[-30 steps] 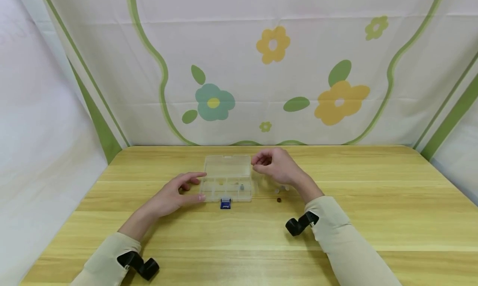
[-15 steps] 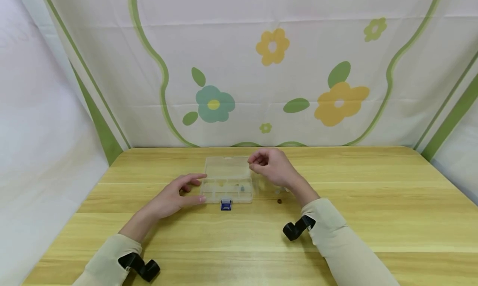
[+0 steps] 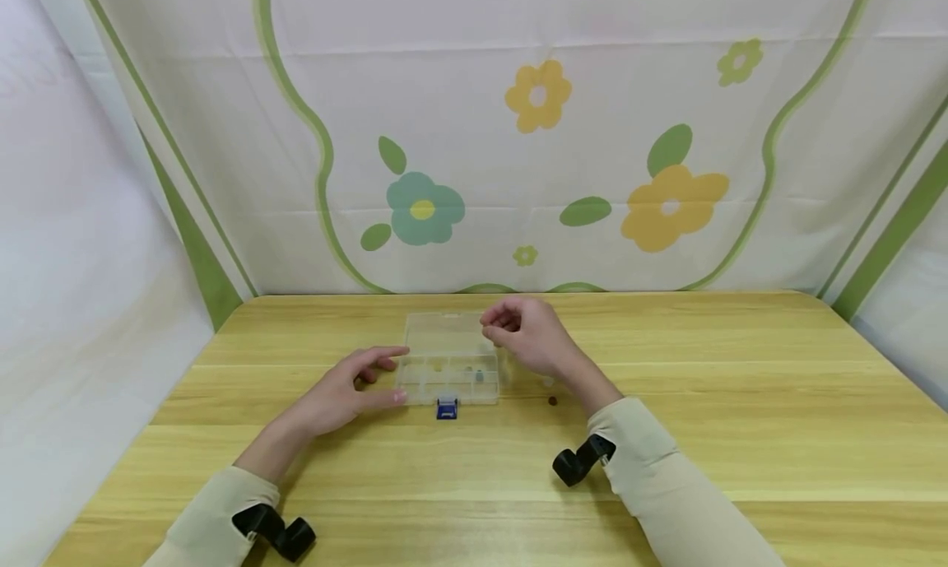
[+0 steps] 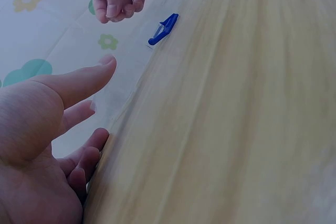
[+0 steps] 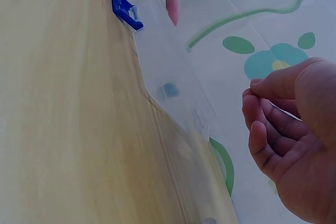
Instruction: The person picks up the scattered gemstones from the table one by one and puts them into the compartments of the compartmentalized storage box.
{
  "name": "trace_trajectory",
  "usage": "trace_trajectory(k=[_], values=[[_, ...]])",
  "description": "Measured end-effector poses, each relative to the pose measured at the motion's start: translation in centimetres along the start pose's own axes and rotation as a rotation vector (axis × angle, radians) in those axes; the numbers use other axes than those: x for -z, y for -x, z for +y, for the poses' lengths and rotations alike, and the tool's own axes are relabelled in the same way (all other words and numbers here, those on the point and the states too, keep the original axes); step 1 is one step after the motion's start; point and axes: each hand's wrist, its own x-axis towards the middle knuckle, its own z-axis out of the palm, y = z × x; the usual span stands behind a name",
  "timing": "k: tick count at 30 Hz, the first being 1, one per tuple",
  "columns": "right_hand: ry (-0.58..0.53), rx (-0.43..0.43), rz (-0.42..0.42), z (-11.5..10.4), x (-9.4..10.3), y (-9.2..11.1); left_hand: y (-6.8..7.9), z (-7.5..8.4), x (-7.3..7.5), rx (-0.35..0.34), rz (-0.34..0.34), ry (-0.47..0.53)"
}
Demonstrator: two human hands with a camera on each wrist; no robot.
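Observation:
A clear plastic compartment box (image 3: 422, 396) lies on the table with its lid (image 3: 437, 334) folded back and its blue latch (image 3: 447, 408) facing the person. A grey-blue bead (image 3: 480, 376) sits in a right-hand compartment and also shows through the wall in the right wrist view. At the box's left end the left hand (image 3: 342, 388) has loosely extended fingers, with index and thumb tips at its edge. Over the lid's right part hovers the right hand (image 3: 532, 334), thumb and index tips together. I cannot tell whether something tiny is pinched between them.
A dark brown bead (image 3: 552, 401) and a whitish one (image 3: 548, 381) lie on the wooden table (image 3: 474, 485) right of the box. Behind the table hangs a flower-printed cloth (image 3: 474, 123). Each sleeve carries a black camera mount (image 3: 583, 460).
The right hand has shifted left, from beside the lid's right edge to over the lid, its fingertips staying together. The left hand and the box have stayed in place.

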Motion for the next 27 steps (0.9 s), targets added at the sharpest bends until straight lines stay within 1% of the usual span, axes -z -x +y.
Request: trace_trajectory(k=[11,15,21,27], values=[[0.028,0.018,0.013,-0.4,-0.8,0.0,-0.2,0.2,-0.1,0.006,-0.002,0.006],[0.033,0.026,0.005,-0.6,-1.1,-0.1,-0.2,0.1,-0.1,0.012,0.0,-0.001],[0.031,0.034,-0.01,-1.1,-1.4,0.1,-0.2,0.1,-0.2,0.042,0.01,-0.004],[0.033,0.051,-0.013,-1.2,-1.5,0.1,-0.4,0.1,-0.4,0.038,0.008,-0.001]])
